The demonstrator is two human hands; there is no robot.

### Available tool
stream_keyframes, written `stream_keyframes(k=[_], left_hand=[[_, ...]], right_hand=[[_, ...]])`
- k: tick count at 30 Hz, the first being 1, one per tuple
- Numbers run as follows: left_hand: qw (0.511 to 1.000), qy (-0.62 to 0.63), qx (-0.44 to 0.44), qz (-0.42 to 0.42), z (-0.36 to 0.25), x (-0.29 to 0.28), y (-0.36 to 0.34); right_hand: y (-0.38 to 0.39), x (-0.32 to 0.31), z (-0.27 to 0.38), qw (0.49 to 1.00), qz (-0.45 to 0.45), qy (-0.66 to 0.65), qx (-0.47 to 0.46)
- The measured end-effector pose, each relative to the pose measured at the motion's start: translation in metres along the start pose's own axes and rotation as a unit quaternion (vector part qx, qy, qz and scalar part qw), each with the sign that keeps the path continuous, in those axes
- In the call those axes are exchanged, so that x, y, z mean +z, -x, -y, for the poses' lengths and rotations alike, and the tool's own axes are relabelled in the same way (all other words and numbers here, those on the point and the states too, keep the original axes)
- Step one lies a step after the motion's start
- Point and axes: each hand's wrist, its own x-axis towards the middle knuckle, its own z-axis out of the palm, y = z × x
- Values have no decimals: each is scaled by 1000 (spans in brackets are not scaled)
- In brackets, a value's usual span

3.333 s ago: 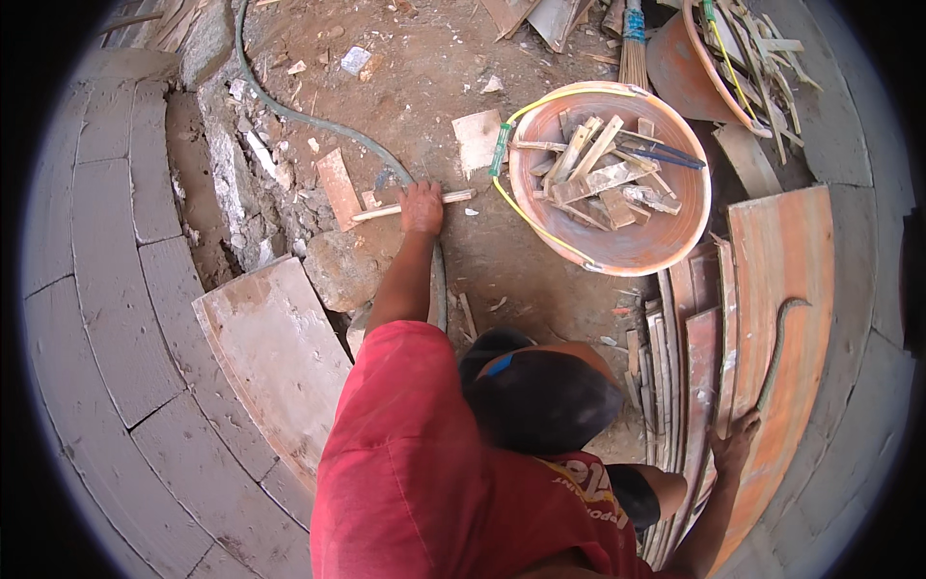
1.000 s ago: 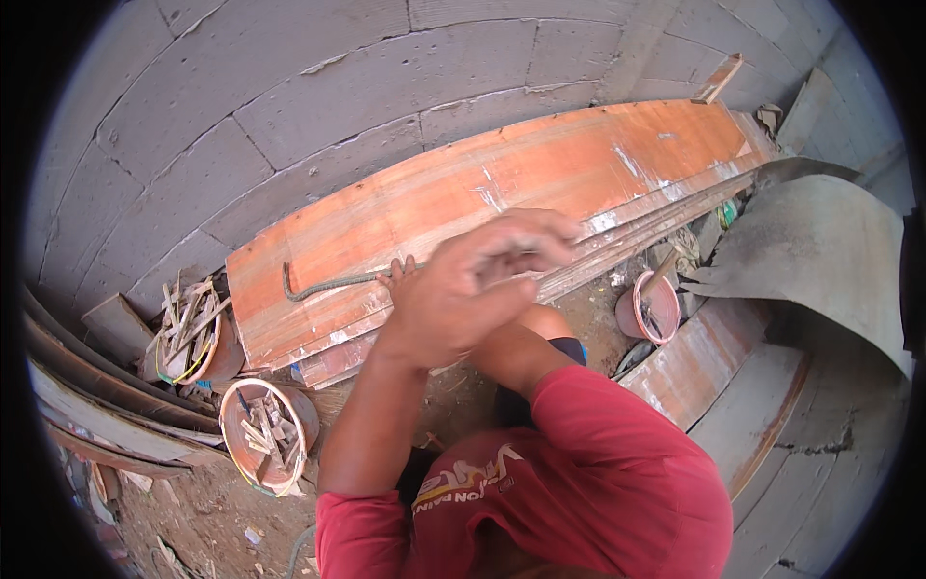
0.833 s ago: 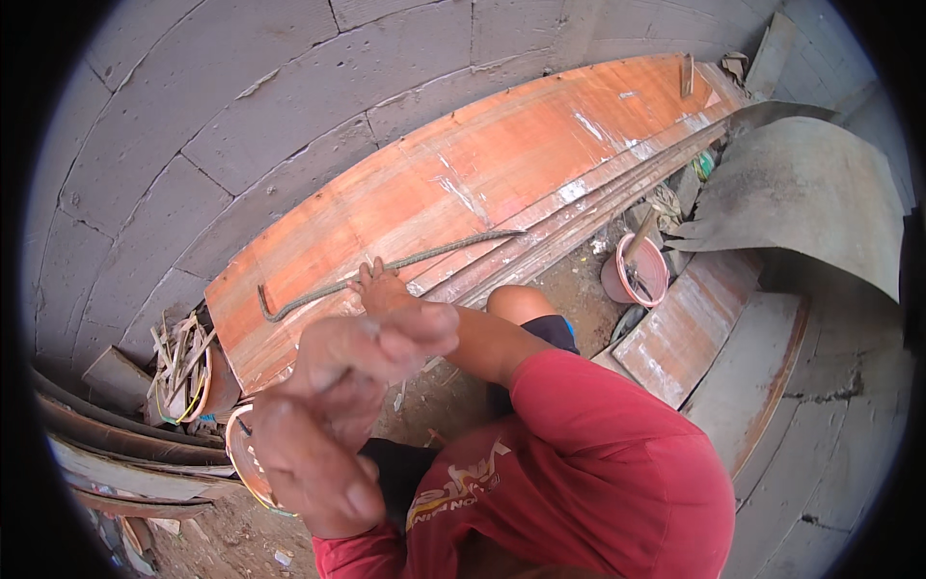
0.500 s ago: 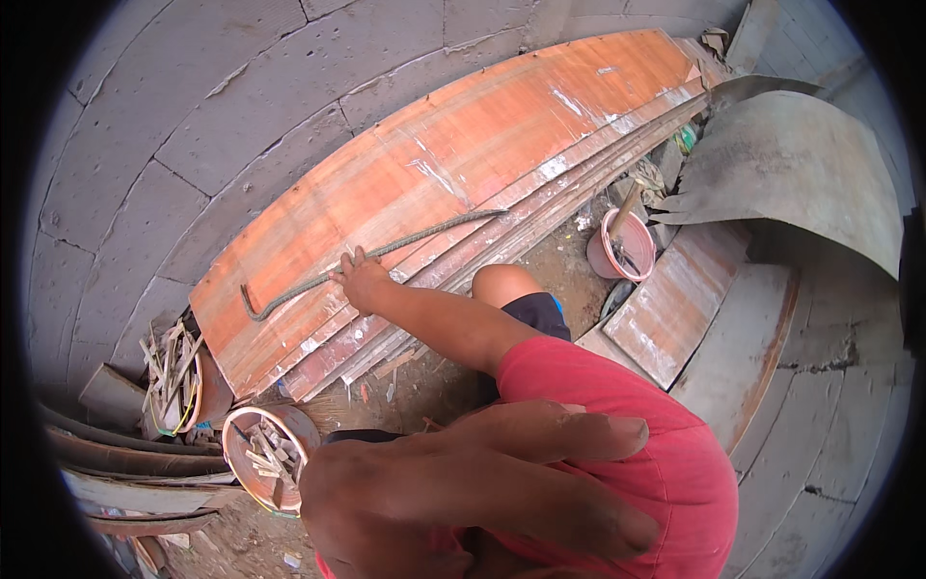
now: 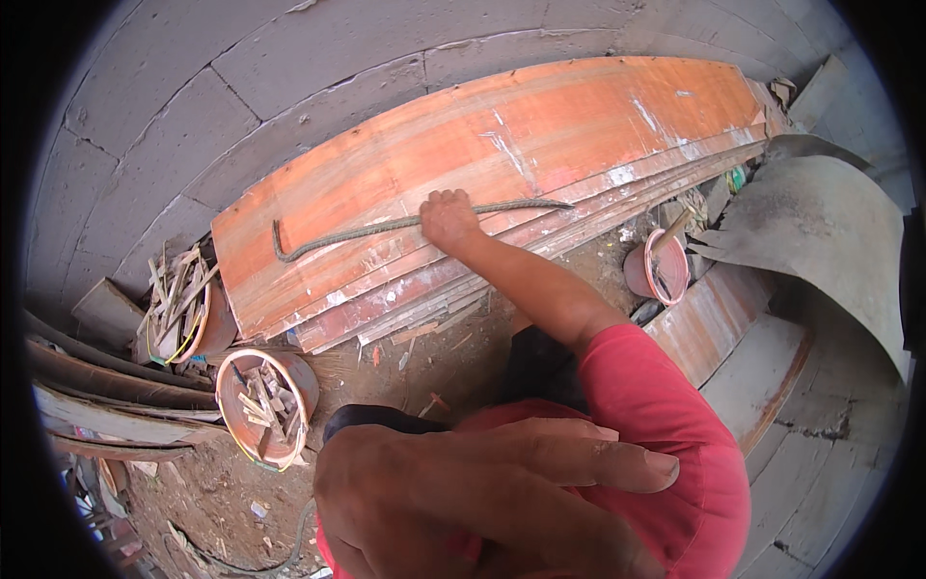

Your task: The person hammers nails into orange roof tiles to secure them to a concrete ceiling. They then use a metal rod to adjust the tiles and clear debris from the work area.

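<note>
A ribbed steel bar (image 5: 357, 234), bent up into a hook at its left end, lies across the orange plywood boards (image 5: 386, 174). My right hand (image 5: 449, 220) is closed around the bar near its middle, fingers curled over it. My right arm, in a red sleeve, stretches forward and left to reach it. Very close to the camera, at the bottom centre, my left hand (image 5: 482, 497) hangs in the air. Its fingers point right, stretched out, and I see nothing in them. It covers part of my body and the ground.
A grey block wall (image 5: 318, 68) stands behind the boards. At left are a bucket of wood scraps (image 5: 299, 381), a second scrap-filled bucket (image 5: 214, 318) and stacked curved planks (image 5: 106, 372). A pink bucket (image 5: 666, 270) and a bent grey sheet (image 5: 820, 222) are at right.
The fingers of my right hand, spread over the bar before, have curled around it. The whole view has shifted, so the boards and buckets sit differently. My left hand stays close to the camera.
</note>
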Motion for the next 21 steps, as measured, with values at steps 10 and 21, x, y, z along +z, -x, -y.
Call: stream_keyframes(k=[10,21], left_hand=[[932,42,-134,335,-22,-76,-141],[677,-551,-488,17,-82,-316,-4]], right_hand=[[42,-15,-43,977,106,-183,-20],[283,-210,-210,852,272,-207,396]])
